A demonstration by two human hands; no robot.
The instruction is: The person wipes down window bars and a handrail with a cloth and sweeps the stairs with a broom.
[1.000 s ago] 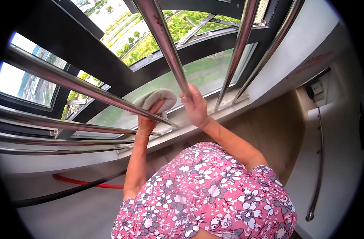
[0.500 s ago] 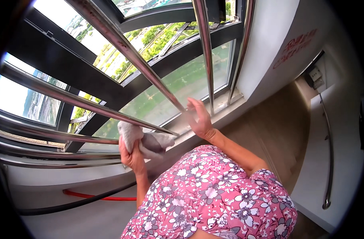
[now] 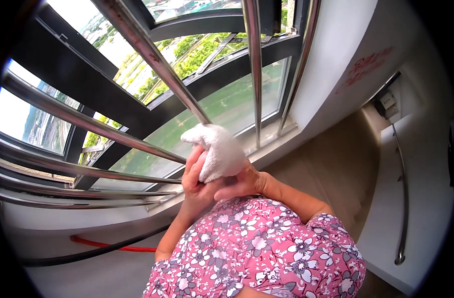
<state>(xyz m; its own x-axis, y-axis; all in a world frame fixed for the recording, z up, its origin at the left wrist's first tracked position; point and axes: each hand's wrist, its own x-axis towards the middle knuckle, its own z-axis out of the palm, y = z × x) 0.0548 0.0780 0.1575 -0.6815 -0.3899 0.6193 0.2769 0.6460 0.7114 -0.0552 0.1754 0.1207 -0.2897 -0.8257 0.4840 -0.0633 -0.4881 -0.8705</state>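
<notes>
A bunched white cloth (image 3: pixel 223 153) is between my two hands, in front of the metal bars by the window. My left hand (image 3: pixel 193 174) grips its left side, fingers curled against the fabric. From the right, my right hand (image 3: pixel 246 181) presses round the cloth's lower right; some of its fingers are hidden beneath the cloth. Behind the cloth, the lower end of a shiny metal bar (image 3: pixel 174 82) is covered from sight. Whether the cloth touches that bar, I cannot tell.
More metal bars (image 3: pixel 102 128) spread to the left, and upright ones (image 3: pixel 256 74) stand on the right along the window sill (image 3: pixel 274 145). Brown stairs (image 3: pixel 326 164) descend at right, beside a wall handrail (image 3: pixel 405 208). A black hose-like line (image 3: pixel 97 252) runs lower left near a red one (image 3: pixel 100 242).
My left hand has come off the left bars and moved right with the cloth. My right hand has moved down from the middle bar and now meets the cloth.
</notes>
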